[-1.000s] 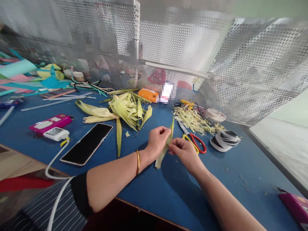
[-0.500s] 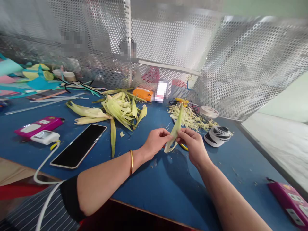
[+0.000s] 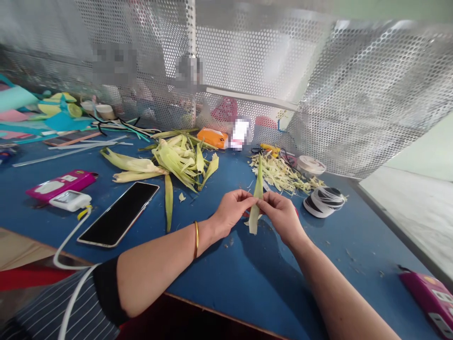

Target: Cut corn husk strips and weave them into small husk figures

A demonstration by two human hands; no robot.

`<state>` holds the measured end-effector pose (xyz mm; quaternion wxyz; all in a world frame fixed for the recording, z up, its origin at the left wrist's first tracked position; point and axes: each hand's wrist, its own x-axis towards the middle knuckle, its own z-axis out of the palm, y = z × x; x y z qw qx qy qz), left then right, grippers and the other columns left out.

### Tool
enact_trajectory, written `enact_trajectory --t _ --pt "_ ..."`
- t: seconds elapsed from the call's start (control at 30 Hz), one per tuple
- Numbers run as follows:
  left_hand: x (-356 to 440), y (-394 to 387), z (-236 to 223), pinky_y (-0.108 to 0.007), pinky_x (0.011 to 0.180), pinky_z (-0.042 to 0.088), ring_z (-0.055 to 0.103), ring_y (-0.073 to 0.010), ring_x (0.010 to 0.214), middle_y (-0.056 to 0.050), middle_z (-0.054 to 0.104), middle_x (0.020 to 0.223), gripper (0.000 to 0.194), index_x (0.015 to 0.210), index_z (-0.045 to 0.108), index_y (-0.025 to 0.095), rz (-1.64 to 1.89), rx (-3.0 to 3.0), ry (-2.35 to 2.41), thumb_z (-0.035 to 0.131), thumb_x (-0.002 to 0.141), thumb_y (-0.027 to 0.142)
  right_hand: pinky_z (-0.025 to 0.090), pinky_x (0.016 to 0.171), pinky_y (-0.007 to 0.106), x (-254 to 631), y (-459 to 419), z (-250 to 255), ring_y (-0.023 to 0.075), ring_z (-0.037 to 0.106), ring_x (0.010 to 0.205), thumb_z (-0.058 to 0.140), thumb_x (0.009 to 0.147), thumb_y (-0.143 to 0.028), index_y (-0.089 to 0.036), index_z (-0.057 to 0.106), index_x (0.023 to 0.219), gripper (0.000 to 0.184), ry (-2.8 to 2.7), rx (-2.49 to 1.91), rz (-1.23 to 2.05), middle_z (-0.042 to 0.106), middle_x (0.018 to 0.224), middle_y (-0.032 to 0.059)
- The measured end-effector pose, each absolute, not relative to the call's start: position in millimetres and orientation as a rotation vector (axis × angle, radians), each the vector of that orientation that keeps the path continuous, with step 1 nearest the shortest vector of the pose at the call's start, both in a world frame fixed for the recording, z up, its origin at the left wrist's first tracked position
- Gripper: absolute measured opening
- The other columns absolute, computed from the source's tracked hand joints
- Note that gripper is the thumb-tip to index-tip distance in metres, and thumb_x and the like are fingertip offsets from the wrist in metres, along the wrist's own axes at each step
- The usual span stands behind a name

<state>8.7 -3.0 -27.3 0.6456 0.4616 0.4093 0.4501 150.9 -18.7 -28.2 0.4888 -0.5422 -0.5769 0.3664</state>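
Note:
A pale green strip of corn husk [image 3: 258,182] stands nearly upright between my hands, its narrow tip pointing away from me. My left hand [image 3: 231,212] pinches it from the left, thumb and forefinger together at about mid-length. From the other side my right hand [image 3: 281,215] pinches the same strip, its fingertips almost meeting the left ones. Beneath the hands lies something with red parts, mostly hidden. A heap of corn husks [image 3: 177,158] rests beyond my left hand, and a pile of thin husk shreds [image 3: 283,172] lies beyond the right.
A black-screened phone [image 3: 118,215] and a magenta device [image 3: 63,186] lie on the blue table [image 3: 212,274] at left. Right of my hands sits a spool of white cord [image 3: 323,202]. An orange packet [image 3: 212,138] stands by the perforated metal screen [image 3: 247,61]. Another magenta device [image 3: 430,297] is at right.
The husk strip has turned from leaning right to nearly upright. My right fingers have shifted left along it, closer to my left fingertips. The loose curled piece at its base now shows less.

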Motion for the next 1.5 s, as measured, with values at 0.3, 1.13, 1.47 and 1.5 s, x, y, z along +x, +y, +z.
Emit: enact_trajectory --t 0.3,1.13,1.47,1.5 --pt "5 -1 -32 -0.027 0.066 0.047 0.06 -0.0127 0.065 -0.003 0.064 0.069 0.026 0.073 0.062 0.014 0.929 0.906 0.848 0.076 0.073 0.035 0.039 0.056 0.027 147 -21 -26 0.0132 0.049 0.056 0.074 0.068 -0.041 -0.019 0.061 0.06 0.027 -1.295 -1.273 0.992 0.056 0.057 -0.0011" --pt "9 -3 -32 -0.023 0.056 0.044 0.055 -0.0101 0.052 -0.001 0.061 0.057 0.017 0.067 0.059 0.014 0.914 0.77 0.767 0.067 0.08 0.023 0.036 0.054 0.026 132 -28 -32 0.0113 0.043 0.056 0.075 0.07 -0.046 -0.019 0.056 0.06 0.035 -1.109 -1.151 1.183 0.048 0.057 -0.0027" --pt "6 3 -34 -0.025 0.06 0.051 0.062 -0.0135 0.062 -0.005 0.065 0.07 0.019 0.081 0.063 0.011 0.853 0.708 0.65 0.073 0.079 0.028 0.037 0.058 0.026 141 -25 -26 0.0122 0.047 0.06 0.076 0.071 -0.043 -0.018 0.061 0.065 0.03 -1.101 -1.054 1.36 0.053 0.061 -0.0017" --pt "6 2 -34 -0.025 0.06 0.051 0.062 -0.0134 0.061 -0.005 0.065 0.069 0.019 0.08 0.062 0.011 0.861 0.719 0.662 0.072 0.08 0.028 0.037 0.058 0.026 142 -24 -26 0.0123 0.047 0.06 0.077 0.071 -0.043 -0.018 0.062 0.065 0.03 -1.098 -1.058 1.353 0.053 0.061 -0.0017"
